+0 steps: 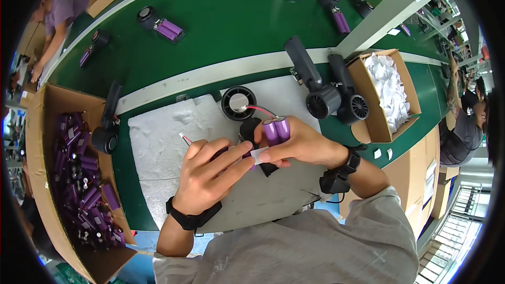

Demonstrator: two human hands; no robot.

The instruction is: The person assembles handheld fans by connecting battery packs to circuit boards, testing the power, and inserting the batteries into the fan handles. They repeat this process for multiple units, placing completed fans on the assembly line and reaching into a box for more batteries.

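Note:
My right hand (302, 144) grips a pair of purple battery cells (276, 129). Red and dark wires (261, 109) run from the pair to a round black fan head (238, 102) with a silver disc inside. A small white paper slip (258, 155) lies between my right thumb and the fingertips of my left hand (210, 173). The left fingers curl over another purple battery pack, mostly hidden, and a white connector on a wire (185, 139) sticks out beyond them. Below my hands shows a black handle part (269, 169), partly covered.
A carton of purple battery packs (87, 194) stands at left, a box of white paper slips (386, 89) at right. Black fan housings (323, 100) lie beside that box. White foam sheets (158, 147) cover my bench. Fan assemblies with batteries (168, 29) rest on the green belt beyond.

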